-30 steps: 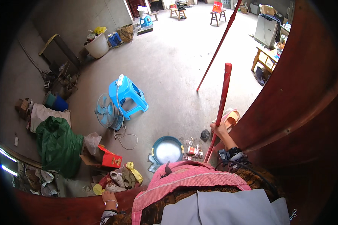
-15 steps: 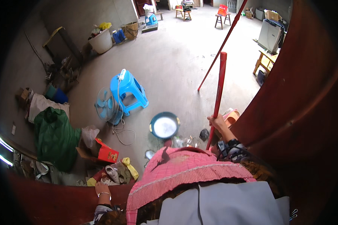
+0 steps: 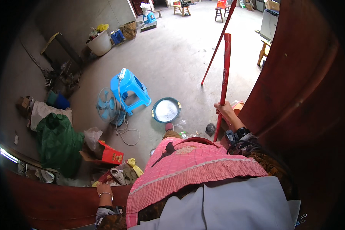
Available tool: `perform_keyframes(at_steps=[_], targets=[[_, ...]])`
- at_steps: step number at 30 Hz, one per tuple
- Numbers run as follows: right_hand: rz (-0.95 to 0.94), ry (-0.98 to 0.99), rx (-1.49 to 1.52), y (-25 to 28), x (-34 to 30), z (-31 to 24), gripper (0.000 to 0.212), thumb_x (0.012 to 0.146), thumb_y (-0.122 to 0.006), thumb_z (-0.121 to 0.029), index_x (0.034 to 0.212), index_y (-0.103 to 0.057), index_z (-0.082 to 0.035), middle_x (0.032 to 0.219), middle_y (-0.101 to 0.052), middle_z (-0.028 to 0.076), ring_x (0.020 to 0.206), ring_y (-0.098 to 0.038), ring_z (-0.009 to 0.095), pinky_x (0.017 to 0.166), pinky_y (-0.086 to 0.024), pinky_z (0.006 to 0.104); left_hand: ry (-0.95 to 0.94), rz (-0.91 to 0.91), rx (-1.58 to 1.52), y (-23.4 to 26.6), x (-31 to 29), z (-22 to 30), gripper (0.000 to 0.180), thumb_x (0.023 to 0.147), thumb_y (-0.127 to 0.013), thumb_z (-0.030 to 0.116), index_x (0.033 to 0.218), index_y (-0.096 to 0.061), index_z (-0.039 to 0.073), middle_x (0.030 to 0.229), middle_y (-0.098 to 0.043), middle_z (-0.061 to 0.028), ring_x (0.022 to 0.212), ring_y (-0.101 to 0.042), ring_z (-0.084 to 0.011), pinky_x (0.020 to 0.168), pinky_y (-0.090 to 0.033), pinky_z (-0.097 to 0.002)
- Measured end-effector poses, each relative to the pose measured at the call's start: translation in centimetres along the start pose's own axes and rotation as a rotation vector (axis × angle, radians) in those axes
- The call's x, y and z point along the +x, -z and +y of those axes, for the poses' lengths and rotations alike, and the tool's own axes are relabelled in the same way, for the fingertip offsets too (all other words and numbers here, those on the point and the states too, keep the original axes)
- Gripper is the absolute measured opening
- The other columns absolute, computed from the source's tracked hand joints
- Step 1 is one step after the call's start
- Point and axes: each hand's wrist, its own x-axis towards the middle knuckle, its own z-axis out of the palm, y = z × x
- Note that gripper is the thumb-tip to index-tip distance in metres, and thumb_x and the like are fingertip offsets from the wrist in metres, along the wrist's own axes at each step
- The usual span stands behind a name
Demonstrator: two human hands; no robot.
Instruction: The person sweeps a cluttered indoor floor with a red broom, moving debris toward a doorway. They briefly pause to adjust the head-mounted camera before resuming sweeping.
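My right hand (image 3: 225,110) is closed around a red pole (image 3: 225,69), held nearly upright at the right; its lower end is hidden behind my pink checked apron (image 3: 195,153). My left hand (image 3: 104,188) grips the top edge of a dark red-brown door panel (image 3: 65,199) at the lower left. A dark teal basin (image 3: 152,114) of whitish, foamy water stands on the floor ahead. One of my feet, in a pinkish shoe (image 3: 169,126), shows just in front of the basin.
A blue plastic stool (image 3: 131,86) with a power strip, and a blue fan (image 3: 106,104), stand left of the basin. A thinner red pole (image 3: 217,50) slants ahead. Shoes (image 3: 119,175), a red box (image 3: 112,153) and a green sack (image 3: 59,142) lie left. Another red-brown panel (image 3: 299,88) rises right.
The view has shifted slightly forward, and my shoe now shows more beyond the apron. My right hand still holds the pole, and my left hand stays on the panel edge.
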Motion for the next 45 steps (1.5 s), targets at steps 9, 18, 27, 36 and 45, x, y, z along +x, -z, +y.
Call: perform_keyframes(at_steps=[9, 18, 27, 36, 45], targets=[[-0.242, 0.087, -0.074, -2.3, -3.0, 2.3, 0.024, 0.077, -0.065, -0.022, 0.064, -0.057, -0.003, 0.058, -0.054, 0.001, 0.056, -0.053, 0.010, 0.052, -0.043, 0.0259, -0.208, 0.163, -0.585, 4.0, -0.7, 0.2, 0.026, 0.068, -0.066, 0.028, 0.073, -0.065, 0.002, 0.078, -0.062, -0.0194, 0.076, -0.059, -0.0371, 0.067, -0.049, -0.0445], [-0.337, -0.029, -0.417, -7.9, -8.1, 5.6, 0.020, 0.074, -0.065, -0.023, 0.075, -0.057, -0.004, 0.062, -0.054, 0.009, 0.060, -0.052, 0.017, 0.059, -0.044, 0.0330, -0.821, 0.119, -1.689, 22.8, -5.6, 6.3, 0.100, 0.064, -0.079, 0.024, 0.142, -0.019, 0.010, 0.132, -0.042, -0.0149, 0.117, -0.046, -0.0247, 0.098, -0.035, -0.0379], [-0.430, 0.150, -0.387, -13.0, -10.0, 5.5, 0.011, 0.074, -0.058, -0.013, 0.080, -0.058, -0.004, 0.075, -0.060, 0.021, 0.075, -0.059, 0.039, 0.064, -0.046, 0.0439, -1.174, 0.723, -1.967, 40.6, -8.2, 11.0, 0.077, 0.082, -0.064, 0.033, 0.139, -0.021, 0.003, 0.114, -0.054, -0.0144, 0.102, -0.055, -0.0226, 0.094, -0.041, -0.0351], [-0.538, 0.204, -0.518, -14.8, -13.0, 13.5, 0.007, 0.073, -0.058, -0.006, 0.080, -0.057, -0.003, 0.075, -0.059, 0.020, 0.070, -0.060, 0.031, 0.062, -0.044, 0.0375, -0.852, 0.762, -2.161, 34.9, -9.3, 10.6, 0.018, 0.088, -0.055, 0.008, 0.102, -0.061, -0.001, 0.056, -0.036, 0.0090, 0.052, -0.030, -0.0004, 0.055, -0.029, -0.0158], [-0.300, 0.425, -0.304, -17.0, -11.8, 6.9, 0.008, 0.071, -0.058, -0.005, 0.075, -0.051, -0.005, 0.069, -0.056, 0.020, 0.068, -0.057, 0.039, 0.058, -0.044, 0.0402, -1.031, 1.031, -1.916, 33.7, -19.0, 8.4, 0.019, 0.088, -0.053, 0.003, 0.104, -0.059, -0.005, 0.058, -0.033, 0.0067, 0.055, -0.029, -0.0024, 0.059, -0.032, -0.0187]])
